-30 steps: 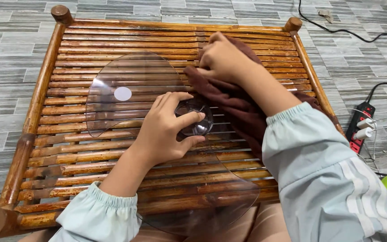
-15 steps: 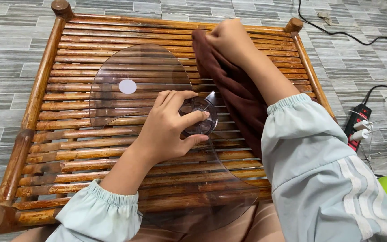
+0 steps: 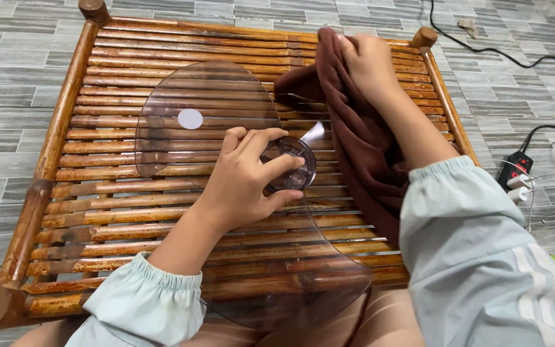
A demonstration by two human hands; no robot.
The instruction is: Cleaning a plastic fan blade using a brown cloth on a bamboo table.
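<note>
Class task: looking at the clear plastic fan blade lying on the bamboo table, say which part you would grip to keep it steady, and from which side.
Probably the round hub at the centre of the fan blade, taken from above. The blades are wide, thin and lie flat on the bamboo table, giving little to grasp, while the hub stands raised. The left hand already rests there, fingers curled over its rim.

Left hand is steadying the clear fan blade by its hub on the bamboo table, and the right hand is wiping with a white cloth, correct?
Not quite: the head view shows the cloth is dark brown, not white. The left hand does grip the clear fan blade at its hub on the bamboo table, and the right hand holds the cloth.
</note>
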